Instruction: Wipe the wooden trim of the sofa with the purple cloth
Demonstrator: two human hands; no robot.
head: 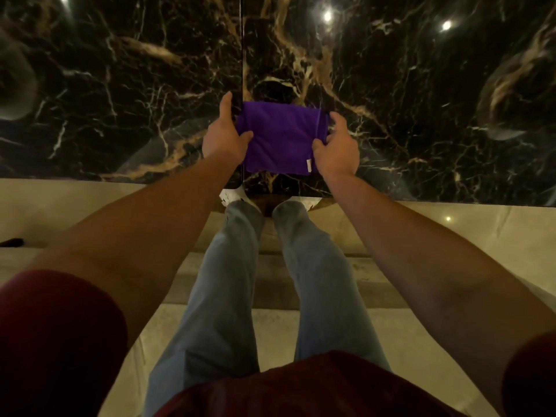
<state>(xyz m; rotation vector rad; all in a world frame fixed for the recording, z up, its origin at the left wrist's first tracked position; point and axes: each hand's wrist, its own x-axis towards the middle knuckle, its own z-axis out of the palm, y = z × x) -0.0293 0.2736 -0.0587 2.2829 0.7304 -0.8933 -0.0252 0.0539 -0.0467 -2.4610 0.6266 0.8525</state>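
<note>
Since no sofa or wooden trim showed in view, wiping looked not yet started. The purple cloth, folded, lay flat on the dark marble surface, long axis left-right, tag at its near right corner. Left hand and right hand each had a closed grip pinching a side edge.

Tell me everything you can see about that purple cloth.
The purple cloth looks soft and folded into a rough rectangle, with a small white tag near its lower right corner. It lies flat on the dark marble surface, across a seam in the stone. The left hand and right hand each grip a side edge.
</note>
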